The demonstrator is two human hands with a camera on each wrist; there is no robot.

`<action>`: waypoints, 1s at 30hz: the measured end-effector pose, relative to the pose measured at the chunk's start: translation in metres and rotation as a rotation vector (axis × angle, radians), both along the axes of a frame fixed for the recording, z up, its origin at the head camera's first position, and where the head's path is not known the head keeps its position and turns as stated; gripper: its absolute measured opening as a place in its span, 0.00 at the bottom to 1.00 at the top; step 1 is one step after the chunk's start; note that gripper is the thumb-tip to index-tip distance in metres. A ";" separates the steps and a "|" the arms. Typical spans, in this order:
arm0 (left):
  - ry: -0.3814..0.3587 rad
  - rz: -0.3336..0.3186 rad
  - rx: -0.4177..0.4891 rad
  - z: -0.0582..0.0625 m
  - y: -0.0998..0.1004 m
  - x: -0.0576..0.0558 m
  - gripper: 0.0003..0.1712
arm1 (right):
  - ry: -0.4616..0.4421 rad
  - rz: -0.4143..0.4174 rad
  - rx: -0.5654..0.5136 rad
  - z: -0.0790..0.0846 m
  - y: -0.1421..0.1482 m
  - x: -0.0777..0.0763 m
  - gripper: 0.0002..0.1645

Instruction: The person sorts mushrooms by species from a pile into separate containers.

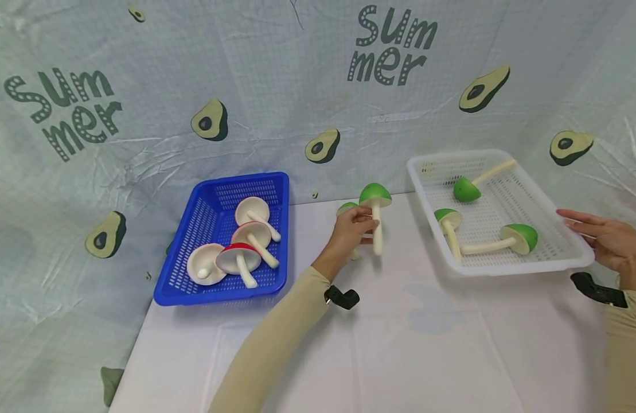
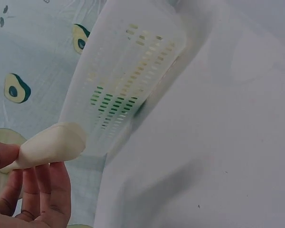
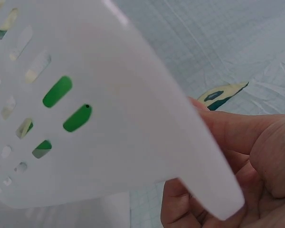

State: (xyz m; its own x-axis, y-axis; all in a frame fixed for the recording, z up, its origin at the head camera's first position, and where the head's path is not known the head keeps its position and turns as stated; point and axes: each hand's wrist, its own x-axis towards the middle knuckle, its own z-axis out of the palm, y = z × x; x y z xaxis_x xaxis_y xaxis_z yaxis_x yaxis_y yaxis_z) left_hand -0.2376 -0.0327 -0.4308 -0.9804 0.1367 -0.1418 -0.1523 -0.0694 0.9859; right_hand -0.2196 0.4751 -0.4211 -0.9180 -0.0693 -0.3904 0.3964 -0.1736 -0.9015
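Observation:
My left hand (image 1: 351, 226) pinches the cream stem of a green-capped toy mushroom (image 1: 375, 196), held upright with the cap on top. In the left wrist view the thumb and fingers hold the stem (image 2: 54, 144). Just behind that hand is a second green mushroom (image 1: 347, 207), partly hidden by it. Beside the right edge of a white basket (image 1: 508, 268) is my right hand (image 1: 612, 244), its fingers stretched toward the rim. The basket's corner hides part of that hand (image 3: 275, 156) in the right wrist view. Three green-capped mushrooms (image 1: 526, 238) lie in the white basket.
A blue basket (image 1: 219, 299) stands at the left with several red-capped mushrooms (image 1: 238, 258) in it. The white tabletop (image 1: 400, 355) stretches in front of both baskets. Behind them hangs a pale cloth (image 1: 276, 86) printed with avocados.

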 end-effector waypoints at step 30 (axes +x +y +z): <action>-0.009 -0.078 0.053 0.022 0.057 -0.019 0.14 | 0.001 -0.001 0.009 -0.001 0.001 0.000 0.18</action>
